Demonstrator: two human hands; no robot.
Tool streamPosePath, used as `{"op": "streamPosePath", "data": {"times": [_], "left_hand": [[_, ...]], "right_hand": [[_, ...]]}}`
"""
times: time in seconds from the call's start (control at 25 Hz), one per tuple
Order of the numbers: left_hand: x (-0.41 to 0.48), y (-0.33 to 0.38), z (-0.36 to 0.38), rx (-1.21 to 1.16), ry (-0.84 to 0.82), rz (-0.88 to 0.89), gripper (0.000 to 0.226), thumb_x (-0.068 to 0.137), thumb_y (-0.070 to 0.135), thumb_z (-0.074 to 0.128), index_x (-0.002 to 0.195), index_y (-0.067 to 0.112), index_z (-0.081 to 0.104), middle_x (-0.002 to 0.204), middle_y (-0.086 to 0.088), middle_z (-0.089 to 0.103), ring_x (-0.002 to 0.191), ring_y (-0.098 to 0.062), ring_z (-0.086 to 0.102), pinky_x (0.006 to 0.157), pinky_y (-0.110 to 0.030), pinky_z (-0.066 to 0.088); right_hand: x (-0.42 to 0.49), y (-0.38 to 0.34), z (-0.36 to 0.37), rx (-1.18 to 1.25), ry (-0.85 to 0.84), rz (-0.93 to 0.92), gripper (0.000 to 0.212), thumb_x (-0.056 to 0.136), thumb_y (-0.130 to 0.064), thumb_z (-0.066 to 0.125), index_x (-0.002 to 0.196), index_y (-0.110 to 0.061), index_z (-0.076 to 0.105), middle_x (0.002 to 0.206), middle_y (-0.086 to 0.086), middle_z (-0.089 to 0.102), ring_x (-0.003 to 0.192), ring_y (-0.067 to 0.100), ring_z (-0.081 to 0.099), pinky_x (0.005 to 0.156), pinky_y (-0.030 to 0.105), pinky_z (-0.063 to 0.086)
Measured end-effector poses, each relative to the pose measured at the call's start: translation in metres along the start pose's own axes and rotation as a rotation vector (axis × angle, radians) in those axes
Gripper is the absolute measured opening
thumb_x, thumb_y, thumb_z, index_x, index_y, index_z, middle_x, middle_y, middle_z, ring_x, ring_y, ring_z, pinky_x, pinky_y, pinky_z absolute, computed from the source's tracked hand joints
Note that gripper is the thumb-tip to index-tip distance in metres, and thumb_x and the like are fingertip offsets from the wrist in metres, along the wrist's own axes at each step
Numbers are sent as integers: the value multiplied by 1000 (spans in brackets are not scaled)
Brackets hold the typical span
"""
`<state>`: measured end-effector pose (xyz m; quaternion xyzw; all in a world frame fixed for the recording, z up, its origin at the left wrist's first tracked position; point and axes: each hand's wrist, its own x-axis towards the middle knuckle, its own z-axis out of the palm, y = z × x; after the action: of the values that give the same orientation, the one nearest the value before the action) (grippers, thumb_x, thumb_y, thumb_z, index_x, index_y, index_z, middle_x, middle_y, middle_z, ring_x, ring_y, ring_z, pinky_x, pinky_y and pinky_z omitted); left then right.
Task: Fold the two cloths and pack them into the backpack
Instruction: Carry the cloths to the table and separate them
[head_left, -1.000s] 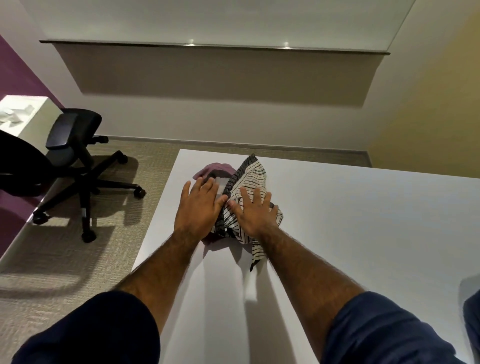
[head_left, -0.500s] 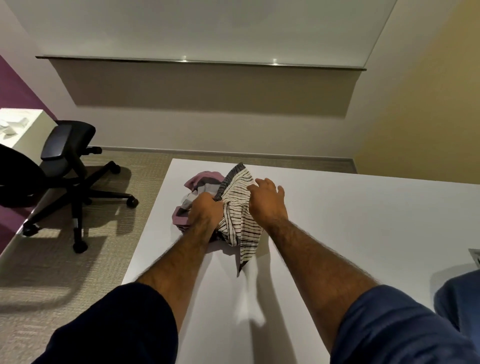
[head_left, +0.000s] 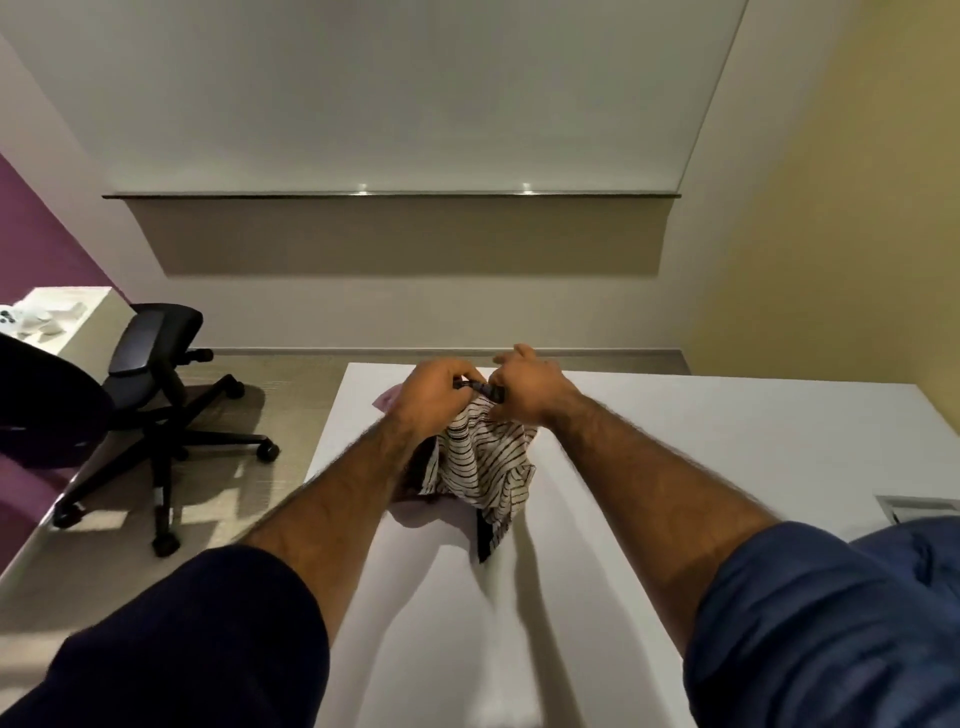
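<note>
A white cloth with black stripes (head_left: 483, 462) hangs bunched above the white table (head_left: 675, 467). My left hand (head_left: 434, 397) and my right hand (head_left: 530, 387) both pinch its dark top edge, close together, and hold it up. A pink cloth (head_left: 387, 399) lies on the table behind my left hand, mostly hidden by it. A blue fabric shape (head_left: 909, 545) at the right edge may be the backpack; I cannot tell.
A black office chair (head_left: 150, 364) stands on the carpet left of the table. A second dark chair back (head_left: 41, 405) is at the far left. A white side table (head_left: 57, 317) holds small items. A grey plate (head_left: 919, 506) sits in the table top at right.
Both hands went from pressing flat on the cloths to gripping the striped cloth's edge and lifting it off the table. The pink cloth stayed on the table.
</note>
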<state>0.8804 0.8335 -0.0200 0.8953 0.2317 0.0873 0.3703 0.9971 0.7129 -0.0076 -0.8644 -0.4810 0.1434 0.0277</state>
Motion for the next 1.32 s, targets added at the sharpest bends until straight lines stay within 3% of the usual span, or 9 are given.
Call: {"op": "streamPosePath", "data": {"times": [0.12,0.28,0.36,0.44,0.6,0.8,1.0,1.2,1.32], "left_hand": [[-8,20,-26,90,35,52,12,89,14,72,94,25,74,90,8,67,78,-8,59,67,-26,43],[-18,16,-61,292,148,28,11,93,16,70,102,17,76,99,-2,69,85,-20,64,78,-32,52],[-28,7,-77,342,233,-40,14,96,11,64,102,16,75,102,-1,61,90,-22,62,81,-34,52],[-38,1,-89,440,323,-93,18,98,11,58,106,16,74,106,-5,58,95,-28,61,85,-39,53],[-48,5,-111,562,404,-76,22,102,17,53,111,19,73,105,-7,70,94,-29,60,88,-42,49],[-40,30,-150,420,443,-113,20,103,25,54,107,20,74,99,-9,73,89,-30,65,78,-38,53],[-19,78,-164,331,455,-35,23,103,26,56,114,20,75,104,-8,75,89,-27,66,74,-33,48],[-5,120,-165,200,514,80,21,100,19,61,114,18,76,110,-4,75,95,-20,66,83,-33,51],[-18,127,-162,149,393,119,22,98,12,63,116,14,75,113,-5,74,102,-18,66,90,-30,50]], "right_hand": [[-19,-1,-31,-56,33,26,27,86,-32,74,111,-22,72,149,2,50,151,28,20,118,58,23],[-49,13,-78,-114,114,57,24,89,-32,70,108,-18,72,138,1,59,148,28,28,114,58,29],[-70,23,-103,-142,175,89,12,91,-33,67,91,-21,68,114,2,65,132,28,44,106,55,40],[-88,30,-127,-138,233,110,16,93,-32,66,80,-25,58,91,0,60,109,26,54,93,49,50],[-119,47,-162,-193,290,215,18,96,-34,63,85,-20,58,81,-1,53,91,23,54,73,36,46],[-158,83,-193,-226,388,427,19,95,-36,65,94,-16,67,90,8,60,86,27,57,77,39,50],[-177,115,-219,-198,547,575,13,96,-24,63,98,-16,73,93,13,67,87,31,57,93,48,51],[-190,149,-231,-233,578,656,13,92,-9,64,103,-10,72,103,19,67,104,38,59,97,49,44],[-210,169,-229,-239,502,615,8,91,-15,69,97,-12,72,95,15,68,97,37,61,92,47,45]]}}
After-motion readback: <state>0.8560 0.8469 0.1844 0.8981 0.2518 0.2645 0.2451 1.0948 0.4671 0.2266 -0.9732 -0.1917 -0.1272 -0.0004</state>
